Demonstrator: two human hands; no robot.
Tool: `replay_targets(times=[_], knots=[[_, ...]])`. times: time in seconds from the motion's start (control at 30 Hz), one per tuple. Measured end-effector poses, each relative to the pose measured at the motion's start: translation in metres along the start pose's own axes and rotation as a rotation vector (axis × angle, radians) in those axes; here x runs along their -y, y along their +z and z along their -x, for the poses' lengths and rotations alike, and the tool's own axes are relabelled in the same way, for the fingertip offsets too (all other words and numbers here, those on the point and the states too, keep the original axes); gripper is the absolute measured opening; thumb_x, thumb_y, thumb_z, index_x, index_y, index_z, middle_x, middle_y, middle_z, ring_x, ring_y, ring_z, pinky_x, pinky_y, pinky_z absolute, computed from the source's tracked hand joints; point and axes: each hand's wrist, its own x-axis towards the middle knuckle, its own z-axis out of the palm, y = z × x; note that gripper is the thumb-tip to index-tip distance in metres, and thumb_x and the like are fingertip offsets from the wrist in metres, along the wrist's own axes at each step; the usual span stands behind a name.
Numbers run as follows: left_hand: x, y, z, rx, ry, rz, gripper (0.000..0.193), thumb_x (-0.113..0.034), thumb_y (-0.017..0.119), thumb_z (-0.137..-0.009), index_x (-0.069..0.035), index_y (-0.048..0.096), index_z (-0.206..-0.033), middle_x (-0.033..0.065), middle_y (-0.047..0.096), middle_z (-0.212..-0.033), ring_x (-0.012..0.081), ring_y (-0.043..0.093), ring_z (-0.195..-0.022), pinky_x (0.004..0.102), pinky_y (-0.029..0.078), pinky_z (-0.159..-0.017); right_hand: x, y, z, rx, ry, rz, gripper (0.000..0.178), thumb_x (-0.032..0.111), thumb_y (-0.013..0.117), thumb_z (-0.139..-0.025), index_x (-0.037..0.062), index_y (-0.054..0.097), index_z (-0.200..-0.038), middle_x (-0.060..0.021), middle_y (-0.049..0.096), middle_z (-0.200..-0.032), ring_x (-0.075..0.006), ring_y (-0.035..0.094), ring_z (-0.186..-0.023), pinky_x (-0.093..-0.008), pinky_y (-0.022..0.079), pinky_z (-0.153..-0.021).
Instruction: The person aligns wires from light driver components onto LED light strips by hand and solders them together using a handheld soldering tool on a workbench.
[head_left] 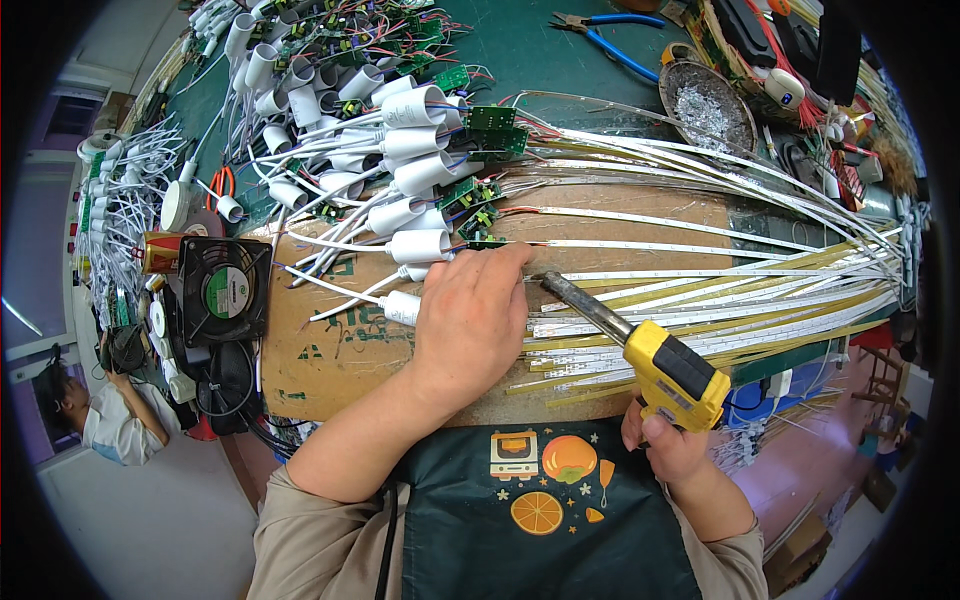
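Observation:
My right hand [672,445] grips a yellow-and-black soldering gun [678,375], its metal barrel slanting up and left. The gun's tip is close to my left fingertips, beside the end of a white LED strip [640,276]. My left hand [475,312] has its fingers bent and pressed together; whatever they hold is hidden. Beside it are white cylindrical lamp housings [402,307] with cables, and small green circuit boards [492,118] on thin wires. Several LED strips run rightward from the boards, and more white and yellowish strips lie in a bundle.
A brown cardboard sheet [330,375] covers the near worktop. More lamp housings pile up at the far left, behind a black fan [226,290]. Blue-handled pliers [620,42] and a dish of metal scraps [705,115] lie at the far right. Another person [125,420] is at far left.

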Motion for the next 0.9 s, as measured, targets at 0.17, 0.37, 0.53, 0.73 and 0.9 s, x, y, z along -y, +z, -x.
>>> replay_targets(times=[0.17, 0.37, 0.53, 0.73, 0.9], knots=[[-0.001, -0.001, -0.001, 0.016, -0.012, -0.004, 0.031, 0.003, 0.065, -0.072, -0.006, 0.059, -0.102, 0.0061, 0.062, -0.08, 0.0263, 0.06, -0.076, 0.0382, 0.044, -0.068, -0.001, 0.001, -0.001, -0.057, -0.067, -0.08, 0.062, 0.033, 0.073, -0.08, -0.0045, 0.048, -0.121, -0.0083, 0.052, -0.067, -0.015, 0.05, -0.051, -0.0266, 0.044, -0.045], [-0.001, -0.001, 0.001, 0.011, -0.005, -0.004, 0.03, 0.002, 0.065, -0.073, -0.007, 0.059, -0.102, 0.006, 0.062, -0.08, 0.0262, 0.059, -0.076, 0.0384, 0.044, -0.068, 0.003, -0.009, -0.004, -0.14, -0.158, -0.102, 0.067, 0.038, 0.073, -0.078, -0.0042, 0.046, -0.123, -0.0052, 0.048, -0.062, -0.0136, 0.046, -0.046, -0.0256, 0.041, -0.043], [-0.001, 0.0, 0.001, 0.004, 0.006, -0.007, 0.029, 0.001, 0.065, -0.074, -0.006, 0.059, -0.102, 0.0059, 0.062, -0.08, 0.026, 0.059, -0.076, 0.0385, 0.044, -0.069, 0.003, -0.021, -0.007, -0.151, -0.224, -0.127, 0.064, 0.034, 0.07, -0.081, -0.0038, 0.044, -0.125, -0.0043, 0.046, -0.063, -0.0135, 0.045, -0.047, -0.0252, 0.041, -0.043], [-0.002, 0.001, 0.0, -0.008, 0.008, -0.013, 0.029, 0.001, 0.065, -0.074, -0.006, 0.06, -0.102, 0.0059, 0.062, -0.08, 0.0258, 0.06, -0.076, 0.038, 0.044, -0.069, -0.003, -0.027, -0.009, -0.139, -0.293, -0.16, 0.065, 0.033, 0.07, -0.082, -0.004, 0.042, -0.127, -0.0044, 0.048, -0.066, -0.0141, 0.048, -0.051, -0.0268, 0.043, -0.046], [-0.002, -0.001, 0.001, -0.004, 0.01, -0.031, 0.03, 0.002, 0.065, -0.074, -0.006, 0.059, -0.102, 0.006, 0.062, -0.08, 0.0258, 0.06, -0.076, 0.0379, 0.044, -0.069, -0.002, -0.027, -0.008, -0.123, -0.253, -0.213, 0.07, 0.031, 0.076, -0.078, -0.0045, 0.043, -0.129, -0.0054, 0.05, -0.071, -0.0134, 0.049, -0.06, -0.027, 0.045, -0.051]])
